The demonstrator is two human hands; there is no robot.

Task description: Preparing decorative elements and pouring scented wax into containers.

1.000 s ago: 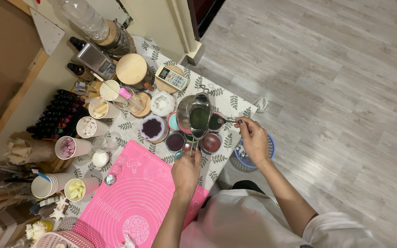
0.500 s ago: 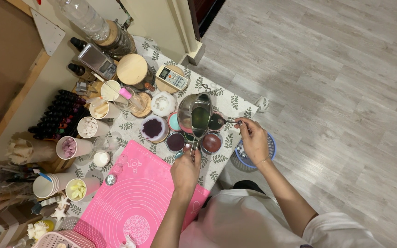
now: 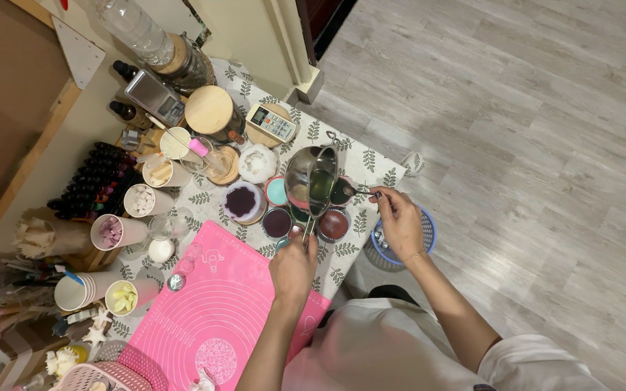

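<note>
I see my left hand clenched round the handle of a small steel pouring pot, which it holds tilted above a cluster of little round moulds on the leaf-patterned bench. My right hand grasps a thin spoon whose tip reaches in at the pot's rim. A pink silicone mat lies just beside the moulds, and a blue basket sits under my right wrist.

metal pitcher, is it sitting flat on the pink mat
No, the left hand holds the metal pitcher tilted above small cups, beside the pink mat.
</note>
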